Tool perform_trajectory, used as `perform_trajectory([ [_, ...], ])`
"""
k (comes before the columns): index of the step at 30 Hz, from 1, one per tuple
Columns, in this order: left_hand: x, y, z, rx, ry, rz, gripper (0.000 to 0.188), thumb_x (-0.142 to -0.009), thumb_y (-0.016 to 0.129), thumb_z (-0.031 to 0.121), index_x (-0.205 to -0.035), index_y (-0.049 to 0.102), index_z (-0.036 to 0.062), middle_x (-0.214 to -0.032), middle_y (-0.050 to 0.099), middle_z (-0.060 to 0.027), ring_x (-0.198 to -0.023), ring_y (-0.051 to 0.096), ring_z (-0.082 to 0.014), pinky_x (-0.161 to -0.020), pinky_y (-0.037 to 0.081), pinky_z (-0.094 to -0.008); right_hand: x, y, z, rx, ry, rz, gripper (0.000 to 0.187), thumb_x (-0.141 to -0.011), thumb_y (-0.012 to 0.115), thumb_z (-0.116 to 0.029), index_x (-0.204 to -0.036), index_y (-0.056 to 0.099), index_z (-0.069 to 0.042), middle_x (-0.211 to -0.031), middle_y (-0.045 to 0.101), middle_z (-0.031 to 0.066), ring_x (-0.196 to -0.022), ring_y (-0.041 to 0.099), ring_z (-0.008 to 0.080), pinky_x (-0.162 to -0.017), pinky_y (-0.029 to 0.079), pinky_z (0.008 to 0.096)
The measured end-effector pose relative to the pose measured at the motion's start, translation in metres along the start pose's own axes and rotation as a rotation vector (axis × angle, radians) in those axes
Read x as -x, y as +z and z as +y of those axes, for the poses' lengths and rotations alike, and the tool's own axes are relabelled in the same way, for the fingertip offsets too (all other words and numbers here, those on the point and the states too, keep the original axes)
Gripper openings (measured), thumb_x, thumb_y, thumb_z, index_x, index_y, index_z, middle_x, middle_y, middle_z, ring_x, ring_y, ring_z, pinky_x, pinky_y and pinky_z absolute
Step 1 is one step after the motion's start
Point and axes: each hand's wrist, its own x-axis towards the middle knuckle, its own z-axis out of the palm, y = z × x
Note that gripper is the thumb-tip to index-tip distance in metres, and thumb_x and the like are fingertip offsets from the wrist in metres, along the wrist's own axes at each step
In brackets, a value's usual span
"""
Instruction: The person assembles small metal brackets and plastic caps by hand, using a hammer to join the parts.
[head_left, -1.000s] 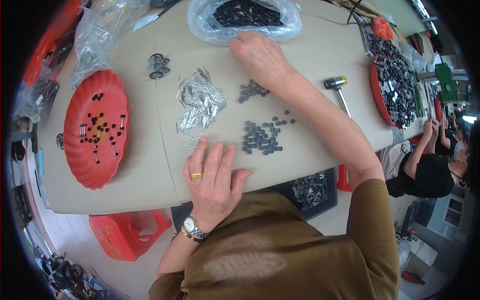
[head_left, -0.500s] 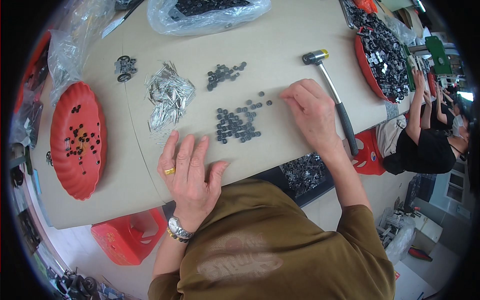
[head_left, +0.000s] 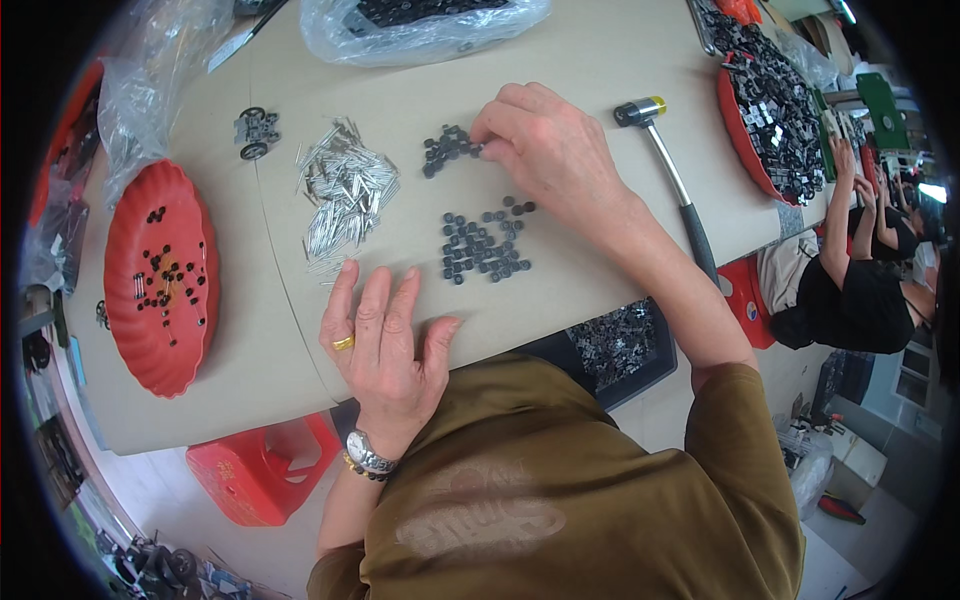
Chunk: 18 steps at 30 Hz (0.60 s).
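left fingers spread, right fingers curled, right arm outstretched

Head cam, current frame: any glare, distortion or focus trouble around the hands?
Head view: the right hand and left hand are evenly lit, outlines readable; head view: bright glints on the metal pins and clear plastic bag; head view: a blown-out light patch at far right; head view: black fisheye corners, co-worker tipped nearly sideways.
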Motion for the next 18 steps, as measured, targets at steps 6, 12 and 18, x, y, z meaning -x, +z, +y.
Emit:
perform_trajectory([
  [6, 0.000, 0.000, 0.000, -0.007, 0.000, 0.009, 0.050, -0.089, 0.081, 0.031, -0.127, 0.071, 0.0005, -0.134, 0.065, -0.0172, -0.134, 0.054, -0.0434, -0.111, 0.038, -0.0480, 0.003, 0.002, 0.004, 0.066, -0.010, -0.040, 0.007, -0.082, 0.074, -0.006, -0.087, 0.070, -0.009, -0.086, 0.066, 0.0035, -0.089, 0.065, 0.0259, -0.070, 0.056, 0.0432],
  [12, 0.000, -0.001, -0.002, -0.011, 0.007, 0.013, 0.051, -0.090, 0.080, 0.035, -0.126, 0.072, 0.0004, -0.134, 0.065, -0.0174, -0.133, 0.055, -0.0432, -0.110, 0.038, -0.0472, 0.005, -0.008, 0.000, 0.044, 0.105, -0.073, 0.007, -0.078, 0.075, -0.002, -0.077, 0.069, -0.004, -0.075, 0.067, 0.0045, -0.079, 0.065, 0.0245, -0.070, 0.052, 0.0391],
  [18, 0.000, -0.001, 0.000, -0.018, 0.009, 0.014, 0.051, -0.089, 0.080, 0.034, -0.126, 0.072, 0.0002, -0.133, 0.066, -0.0176, -0.133, 0.055, -0.0430, -0.110, 0.038, -0.0471, 0.004, -0.006, 0.003, -0.055, 0.036, -0.005, 0.008, -0.079, 0.074, 0.002, -0.085, 0.074, -0.003, -0.079, 0.068, 0.0065, -0.081, 0.065, 0.0246, -0.071, 0.054, 0.0379],
])
